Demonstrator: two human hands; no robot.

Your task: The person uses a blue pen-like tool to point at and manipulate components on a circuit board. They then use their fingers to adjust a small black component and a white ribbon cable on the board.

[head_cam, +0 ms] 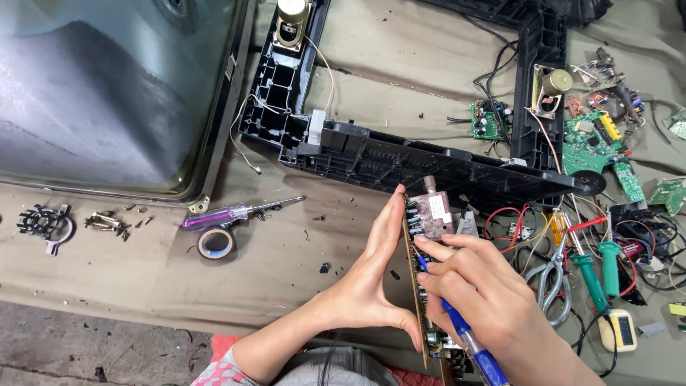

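Head view | left hand (361,286) grips circuit board (416,286) upright on edge, frame centre | right hand (486,293) closed around blue pen (468,339), tip at board

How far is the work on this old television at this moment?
Done: the black plastic frame lies apart from the glass tube, with loose screws and small green boards spread on the cloth. In hand: the left hand holds a circuit board on edge while the right hand works on it with a blue-handled tool. Left: speakers remain in the frame.
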